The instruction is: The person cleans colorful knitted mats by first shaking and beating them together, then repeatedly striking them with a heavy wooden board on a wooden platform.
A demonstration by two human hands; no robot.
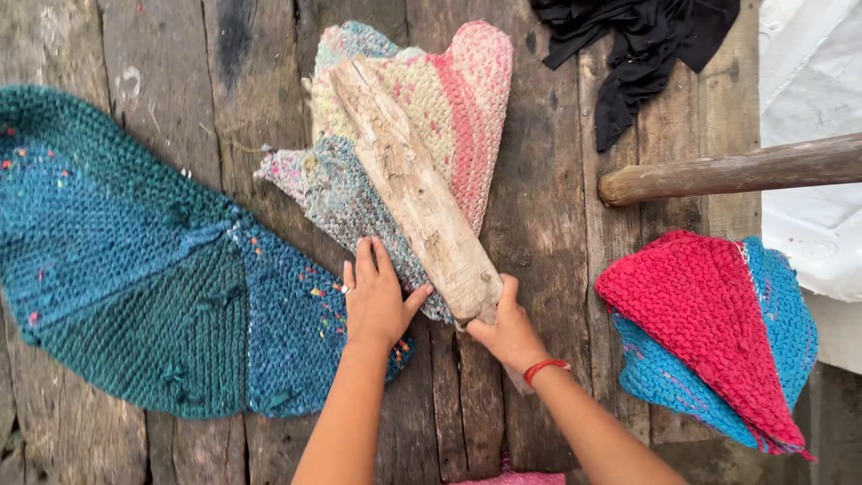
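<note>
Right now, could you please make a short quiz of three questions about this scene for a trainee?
1. True or false: the right hand holds the wooden block at its near end.
2. Where does the left hand rest?
A. on the black cloth
B. flat on the teal knitted mat, beside the folded pastel mat
C. on the wooden pole
3. Fill in: the block lies on top of the folded ____ mat.

Key: 1 true; 2 B; 3 pastel.
</note>
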